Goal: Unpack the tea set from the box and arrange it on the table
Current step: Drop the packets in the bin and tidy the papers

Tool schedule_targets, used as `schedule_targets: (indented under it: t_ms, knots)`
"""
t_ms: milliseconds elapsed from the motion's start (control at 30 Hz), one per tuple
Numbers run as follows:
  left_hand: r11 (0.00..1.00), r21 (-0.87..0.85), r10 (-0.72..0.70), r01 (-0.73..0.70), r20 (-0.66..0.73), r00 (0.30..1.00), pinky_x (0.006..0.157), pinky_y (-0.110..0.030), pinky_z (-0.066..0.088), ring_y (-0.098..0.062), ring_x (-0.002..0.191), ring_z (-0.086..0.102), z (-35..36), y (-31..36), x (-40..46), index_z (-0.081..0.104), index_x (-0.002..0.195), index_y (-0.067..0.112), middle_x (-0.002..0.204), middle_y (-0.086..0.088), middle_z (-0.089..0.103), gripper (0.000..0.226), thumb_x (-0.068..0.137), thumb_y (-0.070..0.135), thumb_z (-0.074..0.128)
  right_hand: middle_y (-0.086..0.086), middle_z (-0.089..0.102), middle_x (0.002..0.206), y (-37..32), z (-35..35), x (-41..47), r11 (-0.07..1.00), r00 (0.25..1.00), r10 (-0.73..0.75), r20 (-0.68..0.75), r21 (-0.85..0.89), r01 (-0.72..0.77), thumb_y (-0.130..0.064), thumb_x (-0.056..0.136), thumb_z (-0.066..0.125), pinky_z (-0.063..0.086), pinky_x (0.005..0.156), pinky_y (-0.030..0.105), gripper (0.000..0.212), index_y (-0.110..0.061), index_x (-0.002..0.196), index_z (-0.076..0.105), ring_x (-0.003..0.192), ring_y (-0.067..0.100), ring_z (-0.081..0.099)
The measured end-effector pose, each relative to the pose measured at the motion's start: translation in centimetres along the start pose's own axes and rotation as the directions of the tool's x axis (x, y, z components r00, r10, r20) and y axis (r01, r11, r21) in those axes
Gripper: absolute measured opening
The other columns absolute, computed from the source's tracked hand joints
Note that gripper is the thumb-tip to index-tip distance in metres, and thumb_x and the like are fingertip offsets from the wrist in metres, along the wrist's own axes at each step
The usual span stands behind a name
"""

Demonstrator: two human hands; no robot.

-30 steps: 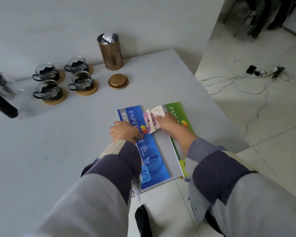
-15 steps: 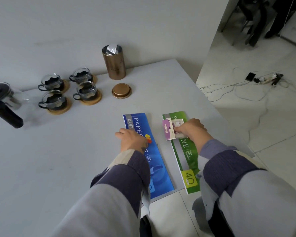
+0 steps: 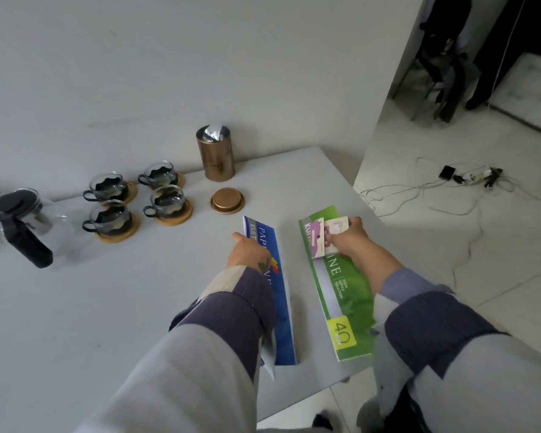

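I look down on a grey counter [image 3: 75, 307]. My left hand [image 3: 247, 253] lies on a blue folder [image 3: 281, 307]; whether its fingers are curled I cannot tell. My right hand [image 3: 349, 240], at two o'clock from it, pinches small tea sachets [image 3: 324, 237] over a green folder [image 3: 341, 295]. The tea set stands at ten o'clock: four glass cups [image 3: 138, 203] on wooden coasters, a glass teapot [image 3: 16, 218] at nine o'clock, a copper canister [image 3: 215, 154] at twelve, its lid [image 3: 227, 200] beside it. Both folders overhang the near edge; I judge a nudge could tip them off.
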State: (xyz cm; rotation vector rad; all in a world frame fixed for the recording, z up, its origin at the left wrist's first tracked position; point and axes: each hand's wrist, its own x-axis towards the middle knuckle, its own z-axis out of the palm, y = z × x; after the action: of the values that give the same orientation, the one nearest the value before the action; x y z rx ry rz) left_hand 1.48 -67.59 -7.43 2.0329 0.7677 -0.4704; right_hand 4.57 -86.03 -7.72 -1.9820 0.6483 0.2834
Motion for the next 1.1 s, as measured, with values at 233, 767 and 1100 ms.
schedule_targets:
  t_ms: [233, 767, 1100]
  knots:
    - [0.912, -0.391, 0.099, -0.121, -0.075, 0.992, 0.095, -0.042, 0.049, -0.029, 0.109, 0.060, 0.2, 5.8, 4.3, 0.029, 0.139, 0.012, 0.123, -0.014, 0.057, 0.053, 0.093, 0.010, 0.054, 0.009, 0.057, 0.124, -6.8, 0.0, 4.2, 0.948, 0.977, -0.101, 0.190, 0.316, 0.037, -0.006, 0.088, 0.062, 0.043, 0.098, 0.039, 0.054, -0.012, 0.134, 0.034, 0.101, 0.022, 0.057]
    - [0.862, -0.490, 0.043, -0.131, -0.187, 0.981, 0.090, -0.045, 0.054, -0.029, 0.096, 0.066, 3.9, 15.5, 20.0, 0.060, 0.116, 0.014, 0.117, -0.014, 0.064, 0.027, 0.090, 0.016, 0.052, 0.010, 0.067, 0.115, -15.0, 10.1, 22.5, 0.974, 0.965, -0.221, 0.144, 0.090, 0.209, -0.015, 0.083, 0.069, 0.039, 0.056, 0.019, 0.038, -0.008, 0.119, 0.057, 0.094, 0.024, 0.064]
    - [0.999, 0.050, 0.019, -0.009, -0.192, 0.981, 0.098, -0.039, 0.047, -0.029, 0.104, 0.056, 3.5, 15.4, 24.2, 0.057, 0.120, 0.012, 0.123, -0.010, 0.044, 0.035, 0.090, 0.028, 0.051, 0.014, 0.061, 0.120, -15.6, 13.6, 25.5, 0.887, 0.948, -0.308, 0.081, -0.337, 0.317, -0.040, 0.079, 0.067, 0.047, 0.090, 0.036, 0.048, -0.011, 0.116, 0.059, 0.112, 0.035, 0.057]
